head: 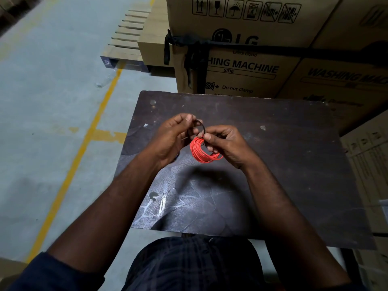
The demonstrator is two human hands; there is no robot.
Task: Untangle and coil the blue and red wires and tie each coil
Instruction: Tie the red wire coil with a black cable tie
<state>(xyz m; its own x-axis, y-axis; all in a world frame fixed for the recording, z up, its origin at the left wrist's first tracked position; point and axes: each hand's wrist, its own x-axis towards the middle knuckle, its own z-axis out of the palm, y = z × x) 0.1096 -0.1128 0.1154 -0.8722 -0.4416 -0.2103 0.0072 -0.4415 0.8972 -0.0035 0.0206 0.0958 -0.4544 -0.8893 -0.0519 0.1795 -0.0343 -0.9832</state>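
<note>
The person wears a dark navy top, and its left sleeve [52,271] is bunched up near the elbow, so the forearms are uncovered. Over the lap lies a dark checked garment [195,265] crossed by faint lighter lines, with a small pale label [210,240] near its top edge.

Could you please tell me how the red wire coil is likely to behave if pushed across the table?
The red wire coil is many thin loops, so probably light and floppy. Only the right hand bunches it, so loops may splay when released. Lying flat, it should slide rather than roll.
</note>
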